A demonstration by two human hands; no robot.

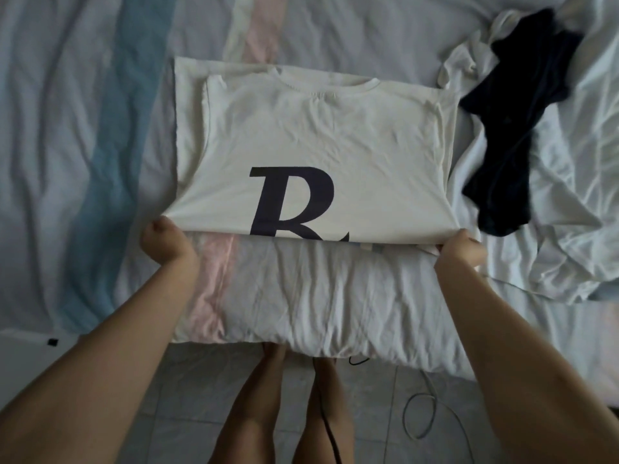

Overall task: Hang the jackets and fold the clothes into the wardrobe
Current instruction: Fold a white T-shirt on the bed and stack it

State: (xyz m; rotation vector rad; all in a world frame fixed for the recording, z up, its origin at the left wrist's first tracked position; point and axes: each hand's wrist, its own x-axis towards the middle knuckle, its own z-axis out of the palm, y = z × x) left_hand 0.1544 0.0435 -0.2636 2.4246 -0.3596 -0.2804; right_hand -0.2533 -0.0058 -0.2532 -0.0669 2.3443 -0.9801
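Head view: white cotton T-shirt with a big dark letter R (311,135) lies flat on the striped bedsheet (100,128).
Left hand (164,242): pinching the shirt's near-left fold.
Right hand (460,251): gripping the near-right fold, fingers apparently tucked under.
Beside it: dark navy crumpled garment (522,128), right.

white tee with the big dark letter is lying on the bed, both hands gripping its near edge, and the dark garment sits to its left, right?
Not quite: the head view shows the dark garment to the right of the white tee, not the left. The rest holds: left hand and right hand grip its near edge on the bed.
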